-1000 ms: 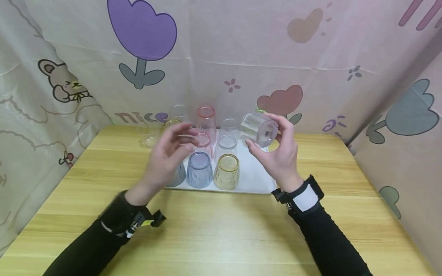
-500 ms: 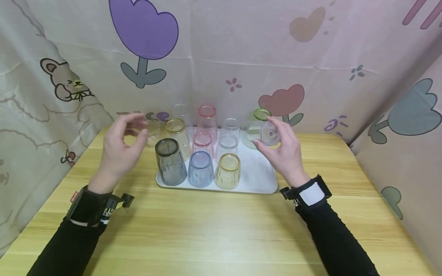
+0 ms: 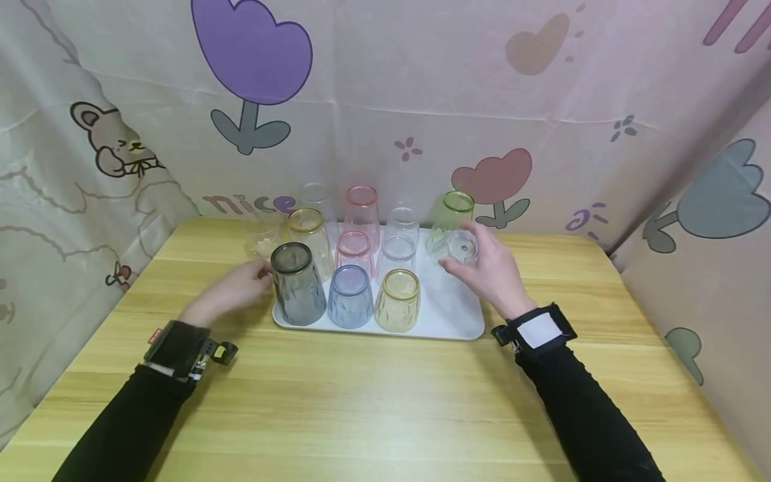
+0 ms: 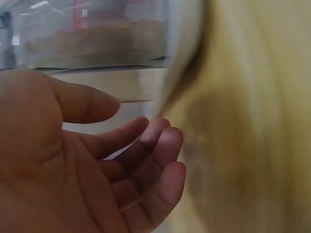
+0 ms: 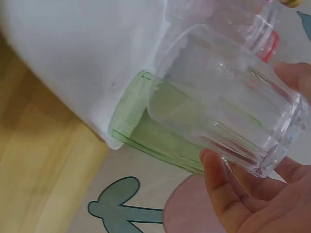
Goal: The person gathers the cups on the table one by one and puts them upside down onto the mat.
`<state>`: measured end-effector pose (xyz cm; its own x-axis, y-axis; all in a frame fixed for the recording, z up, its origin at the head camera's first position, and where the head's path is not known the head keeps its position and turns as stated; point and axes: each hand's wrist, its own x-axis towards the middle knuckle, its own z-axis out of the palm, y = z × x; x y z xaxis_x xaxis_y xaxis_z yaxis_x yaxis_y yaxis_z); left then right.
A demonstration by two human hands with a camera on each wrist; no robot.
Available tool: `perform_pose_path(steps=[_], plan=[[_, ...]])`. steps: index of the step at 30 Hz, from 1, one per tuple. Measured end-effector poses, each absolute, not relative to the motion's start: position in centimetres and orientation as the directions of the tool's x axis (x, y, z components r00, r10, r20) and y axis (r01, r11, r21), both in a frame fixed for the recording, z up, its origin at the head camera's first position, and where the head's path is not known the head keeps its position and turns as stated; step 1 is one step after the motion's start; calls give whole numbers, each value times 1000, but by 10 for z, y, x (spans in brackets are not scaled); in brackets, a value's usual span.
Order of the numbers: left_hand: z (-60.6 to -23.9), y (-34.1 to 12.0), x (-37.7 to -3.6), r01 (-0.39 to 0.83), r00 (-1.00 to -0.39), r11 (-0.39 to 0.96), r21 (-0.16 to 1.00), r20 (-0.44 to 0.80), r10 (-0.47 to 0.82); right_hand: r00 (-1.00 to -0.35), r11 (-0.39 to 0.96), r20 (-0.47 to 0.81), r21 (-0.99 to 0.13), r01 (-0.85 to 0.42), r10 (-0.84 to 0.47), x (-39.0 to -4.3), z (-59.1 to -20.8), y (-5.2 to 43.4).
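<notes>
1. Curtain [image 3: 90,154] with a cartoon bear hangs at the far left of my head view, and the wooden surface [image 3: 373,402] runs out in front of it.
2. Left hand [image 3: 231,289] lies low on the surface, fingers relaxed and grasping nothing; its fingertips sit just beside the grey cup [image 3: 296,282], and I cannot tell whether they touch it (the left wrist view only shows loosely bent fingers [image 4: 146,160] in front of a blur).
3. Behind that hand a small clear cup [image 3: 261,235] stands on the surface, off the tray.
4. The white tray [image 3: 452,314] carries the cups mouth-down: grey cup at the front left corner, then a blue cup [image 3: 349,296] and a yellow cup [image 3: 395,300] along the front edge.
5. Farther back I see an amber-rimmed cup [image 3: 308,234], two pink cups [image 3: 360,209] one behind the other, and more clear cups [image 3: 399,241].
6. The green cup [image 3: 450,214] stands at the tray's back right corner.
7. Right hand [image 3: 490,271] grasps a clear faceted cup [image 3: 460,248] by its base, fingers curled round it, holding it tilted above the tray just in front of the green cup.
8. In the right wrist view the clear faceted cup [image 5: 228,111] lies on its side in the fingers [image 5: 228,194], its mouth toward the green cup [image 5: 146,131] (close, contact unclear).
</notes>
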<state>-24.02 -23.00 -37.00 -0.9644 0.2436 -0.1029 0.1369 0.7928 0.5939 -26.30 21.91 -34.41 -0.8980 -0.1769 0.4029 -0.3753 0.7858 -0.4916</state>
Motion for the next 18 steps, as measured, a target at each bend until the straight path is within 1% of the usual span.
perform_pose_path(steps=[4, 8, 13, 18], plan=[[-379, -229, -245, 132, -965, 792, 595, -107, 241, -921, 794, 342, -500, -346, -185, -267, -348, 220], [-380, -225, -249, 159, -964, 781, 604, -77, 256, -935, 809, 296, -491, -325, -195, -270, -350, 220], [-381, -220, -253, 212, -956, 753, 623, -27, 292, -945, 821, 260, -482, -305, -199, -272, -353, 218], [-384, -217, -255, 211, -957, 744, 634, -21, 289, -948, 834, 244, -463, -300, -206, -275, -355, 215]])
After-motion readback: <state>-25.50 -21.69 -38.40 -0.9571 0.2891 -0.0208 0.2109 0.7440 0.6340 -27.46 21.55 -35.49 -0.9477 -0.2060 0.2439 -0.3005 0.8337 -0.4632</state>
